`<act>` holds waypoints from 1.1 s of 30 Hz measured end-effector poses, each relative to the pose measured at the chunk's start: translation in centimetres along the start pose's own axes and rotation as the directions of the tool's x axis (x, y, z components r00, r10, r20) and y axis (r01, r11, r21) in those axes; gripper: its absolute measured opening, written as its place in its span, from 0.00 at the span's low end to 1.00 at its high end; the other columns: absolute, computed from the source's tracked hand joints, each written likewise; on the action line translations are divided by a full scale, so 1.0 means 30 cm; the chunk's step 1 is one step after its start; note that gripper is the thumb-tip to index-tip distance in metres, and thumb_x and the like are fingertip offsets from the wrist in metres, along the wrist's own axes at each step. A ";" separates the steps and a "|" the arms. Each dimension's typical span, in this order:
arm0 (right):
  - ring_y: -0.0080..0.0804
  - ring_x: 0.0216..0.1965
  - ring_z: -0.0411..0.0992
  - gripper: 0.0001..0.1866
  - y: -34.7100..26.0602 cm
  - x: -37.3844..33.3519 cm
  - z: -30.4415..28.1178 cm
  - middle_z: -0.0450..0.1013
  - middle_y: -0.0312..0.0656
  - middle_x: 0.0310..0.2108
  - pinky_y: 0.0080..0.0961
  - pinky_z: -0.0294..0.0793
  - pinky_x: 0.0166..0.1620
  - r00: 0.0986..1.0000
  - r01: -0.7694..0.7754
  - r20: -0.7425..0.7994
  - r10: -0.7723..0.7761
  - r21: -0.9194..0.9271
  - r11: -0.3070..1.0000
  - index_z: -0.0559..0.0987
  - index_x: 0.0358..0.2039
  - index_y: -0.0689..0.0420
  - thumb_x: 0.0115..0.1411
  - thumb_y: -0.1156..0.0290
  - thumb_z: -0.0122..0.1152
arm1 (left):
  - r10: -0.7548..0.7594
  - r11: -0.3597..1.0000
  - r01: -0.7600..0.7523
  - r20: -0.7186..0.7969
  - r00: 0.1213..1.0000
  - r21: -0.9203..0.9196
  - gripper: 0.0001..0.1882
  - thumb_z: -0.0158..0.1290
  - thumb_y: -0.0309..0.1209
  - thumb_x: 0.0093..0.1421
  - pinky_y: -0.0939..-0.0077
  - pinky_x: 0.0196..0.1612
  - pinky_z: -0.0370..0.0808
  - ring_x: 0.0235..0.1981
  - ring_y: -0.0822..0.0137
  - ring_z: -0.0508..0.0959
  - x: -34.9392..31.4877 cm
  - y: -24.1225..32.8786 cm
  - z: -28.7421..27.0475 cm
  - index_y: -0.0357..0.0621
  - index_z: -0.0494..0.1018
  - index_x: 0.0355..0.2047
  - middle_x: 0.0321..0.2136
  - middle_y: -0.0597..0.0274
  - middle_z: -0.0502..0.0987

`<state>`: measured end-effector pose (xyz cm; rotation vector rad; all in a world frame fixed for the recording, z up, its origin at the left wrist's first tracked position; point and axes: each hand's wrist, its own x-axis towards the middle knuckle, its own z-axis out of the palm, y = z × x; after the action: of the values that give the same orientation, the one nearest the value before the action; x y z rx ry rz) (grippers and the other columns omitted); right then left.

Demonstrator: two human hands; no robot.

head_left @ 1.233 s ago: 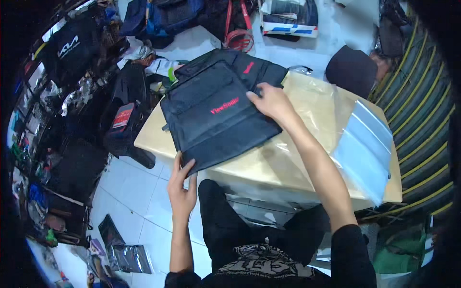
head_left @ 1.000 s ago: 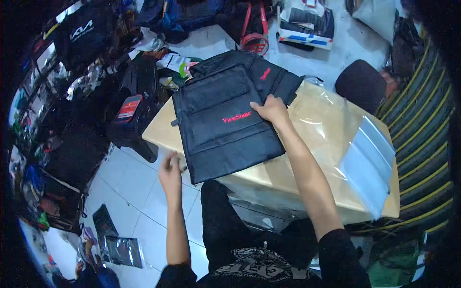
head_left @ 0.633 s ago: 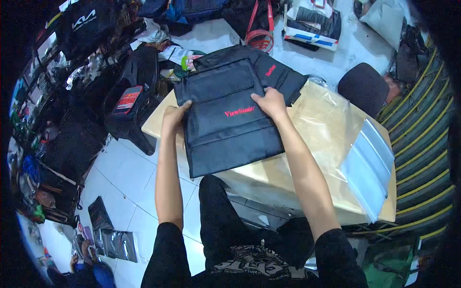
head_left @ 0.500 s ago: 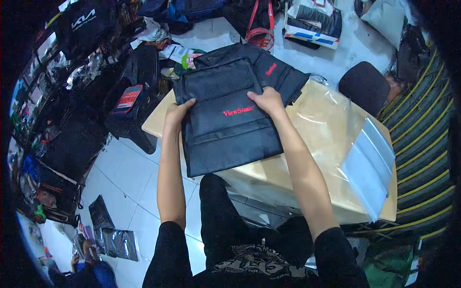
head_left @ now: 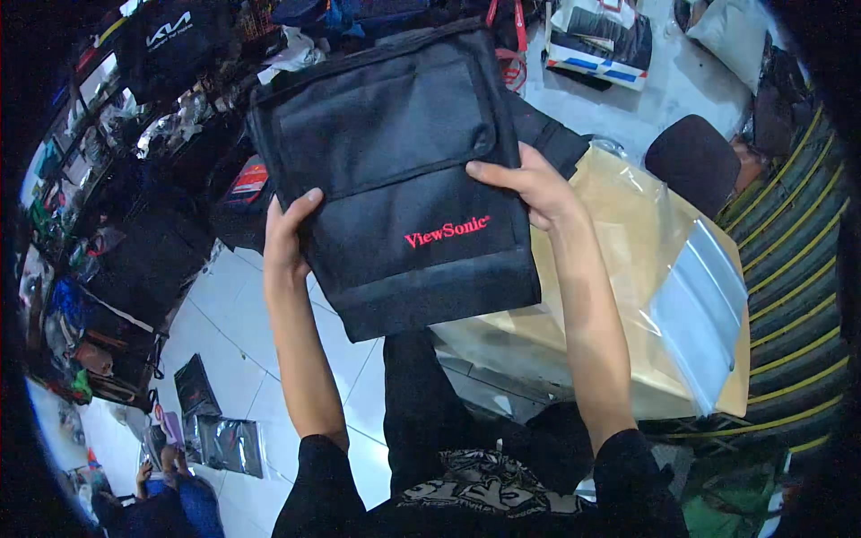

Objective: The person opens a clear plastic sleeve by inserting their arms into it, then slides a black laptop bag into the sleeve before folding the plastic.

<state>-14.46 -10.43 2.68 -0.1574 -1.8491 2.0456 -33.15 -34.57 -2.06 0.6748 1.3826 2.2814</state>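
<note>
"What's gripped?"
"Left hand [head_left: 287, 238] and right hand [head_left: 549, 194] pinch a flat, black fabric bag [head_left: 386, 134] by its sides; it's over the desk's [head_left: 659, 377] left end."
"Farther out?"
"Glossy, pale-blue plastic sheets [head_left: 702, 309]; near the right edge."

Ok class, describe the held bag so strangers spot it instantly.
Find the cream table; a flat black bag hides its left part. The left hand and right hand grip it. Unlike the dark fabric behind, it's held up, showing red lettering.

Glare flecked clear plastic [head_left: 619, 211] on the yellow table [head_left: 736, 386]; far left of it, dim clutter [head_left: 90, 242] blurred.
</note>
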 end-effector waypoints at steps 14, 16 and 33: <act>0.51 0.53 0.70 0.48 -0.093 -0.188 0.326 0.70 0.62 0.49 0.34 0.68 0.55 0.874 0.317 -0.060 -0.482 -0.680 0.661 0.61 0.57 0.70 0.47 0.47 0.70 | 0.265 0.962 -0.270 -0.101 0.959 -0.040 0.22 0.47 0.44 0.65 0.75 0.48 0.68 0.42 0.68 0.73 -0.254 0.140 0.487 0.34 0.70 0.46 0.41 0.55 0.75; 0.53 0.54 0.69 0.53 -0.082 -0.225 0.322 0.68 0.65 0.50 0.34 0.67 0.56 0.820 0.374 -0.059 -0.569 -0.698 0.611 0.57 0.58 0.72 0.43 0.48 0.72 | 0.163 0.953 -0.151 0.024 0.986 -0.264 0.25 0.44 0.47 0.66 0.76 0.45 0.68 0.38 0.69 0.73 -0.284 0.161 0.483 0.34 0.71 0.45 0.36 0.59 0.74; 0.28 0.34 0.75 0.17 -0.354 -1.026 0.039 0.78 0.41 0.34 0.25 0.73 0.42 0.441 0.033 -0.724 -0.530 -0.577 0.816 0.78 0.37 0.66 0.46 0.73 0.62 | 0.246 0.625 -0.753 0.864 0.440 0.206 0.15 0.59 0.29 0.53 0.68 0.43 0.74 0.40 0.59 0.77 -0.429 -0.212 0.718 0.40 0.74 0.41 0.40 0.55 0.76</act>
<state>15.69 -21.54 8.09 -0.7943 -1.4647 0.8510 -9.69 -23.63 -1.76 2.3034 1.4610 1.4054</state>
